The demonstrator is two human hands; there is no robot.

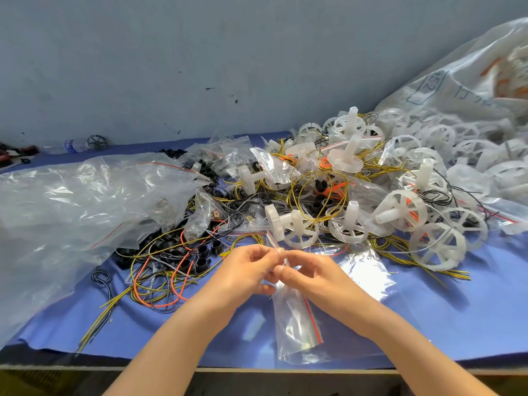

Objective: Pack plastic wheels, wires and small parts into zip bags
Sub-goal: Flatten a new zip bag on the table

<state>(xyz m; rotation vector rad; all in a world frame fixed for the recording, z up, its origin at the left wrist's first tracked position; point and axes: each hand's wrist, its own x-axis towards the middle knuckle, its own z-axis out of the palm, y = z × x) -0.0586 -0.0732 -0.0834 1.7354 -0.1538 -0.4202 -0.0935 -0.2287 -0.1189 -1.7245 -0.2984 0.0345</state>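
From the head camera, both hands meet over the near edge of the blue cloth (457, 310). The left hand (245, 270) and the right hand (308, 272) each have their fingertips curled in and pinching the same zip bag (294, 324), thumbs and forefingers almost touching one another. Pinching the film from both sides like this looks like the way to work the zip edge, either parting the mouth or pressing it closed; which of the two I cannot tell.

The bag is small, clear and glossy. A short strip of it sticks up just beyond the fingertips, and the rest hangs below the fingers toward the table edge. Its red zip line (311, 318) runs down the right-hand side. Whether anything is inside is hard to say.

Just beyond the fingertips lie white spoked plastic wheels (300, 230), with more heaped beyond and to the right of the right-hand fingers. Yellow wires (317, 195) loop over them. Left of the left-hand fingers sit black small parts (183, 252) among orange and yellow wire, and further left a large crumpled clear bag (71, 201)
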